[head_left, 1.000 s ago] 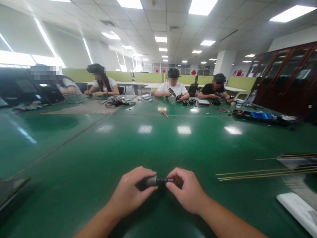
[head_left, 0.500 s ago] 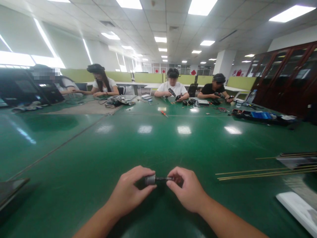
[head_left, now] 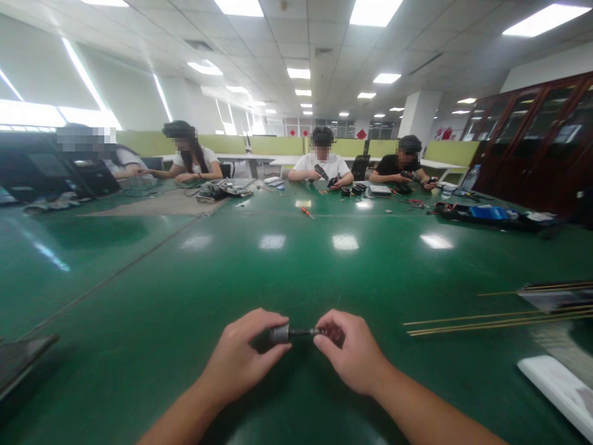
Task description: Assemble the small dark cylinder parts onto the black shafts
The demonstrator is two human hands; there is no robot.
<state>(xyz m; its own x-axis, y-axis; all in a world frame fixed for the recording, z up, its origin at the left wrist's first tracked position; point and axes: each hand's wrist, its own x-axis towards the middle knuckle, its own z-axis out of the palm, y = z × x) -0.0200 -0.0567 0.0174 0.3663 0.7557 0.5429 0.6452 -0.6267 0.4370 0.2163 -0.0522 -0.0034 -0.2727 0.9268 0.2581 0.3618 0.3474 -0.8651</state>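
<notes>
Near the front middle of the table, my left hand [head_left: 250, 349] is closed around a short grey cylinder [head_left: 280, 334], thumb and fingers on either side of it. A thin dark shaft [head_left: 302, 332] runs out of the cylinder to the right, lying roughly level. My right hand [head_left: 349, 346] pinches the far end of this shaft between thumb and fingers, which partly hide it. The exact kind of part is too small and blurred to tell. Both hands are just over the green table [head_left: 296, 272].
Several thin brass-coloured rods [head_left: 463, 326] and a white case [head_left: 556, 392] lie to the right. A dark flat panel [head_left: 25, 361] is at the left edge. An orange screwdriver [head_left: 306, 212] lies farther off. Co-workers sit across the table among tools and parts.
The right hand has shifted very slightly right along the shaft, and the left hand slightly left. The view has tilted a little. Both hands keep their hold.
</notes>
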